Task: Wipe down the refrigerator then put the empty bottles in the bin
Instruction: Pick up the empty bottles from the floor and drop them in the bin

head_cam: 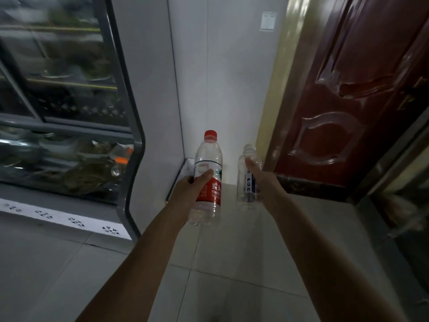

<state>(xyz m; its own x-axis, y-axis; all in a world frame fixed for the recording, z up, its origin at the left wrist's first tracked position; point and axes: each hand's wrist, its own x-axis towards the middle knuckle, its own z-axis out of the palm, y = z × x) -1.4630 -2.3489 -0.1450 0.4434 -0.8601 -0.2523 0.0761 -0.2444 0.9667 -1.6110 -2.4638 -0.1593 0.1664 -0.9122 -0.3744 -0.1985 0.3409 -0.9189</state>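
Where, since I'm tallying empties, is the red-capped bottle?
In the head view's centre, the left hand grips the red-capped bottle, just left of the blue-labelled bottle.

Materials and finishes: clear plastic, glass, painted frame, lacquered door, tile.

The red-capped bottle (207,182) is clear, thin-walled plastic with a smooth, glossy film label in red and white; its cap (210,134) is opaque red plastic. The second bottle (246,182) is the same clear plastic, with a blue-and-white printed label. The refrigerator (133,145) has a smooth grey frame of satin finish, metal or plastic not determinable, around a reflective glass front (58,66). The door (348,101) is dark red, high-gloss, with embossed panels. The wall (220,77) is white, smooth and matt. The floor (139,275) is pale tile, smooth, with a faint sheen. The threshold (308,184) looks like dark speckled stone.
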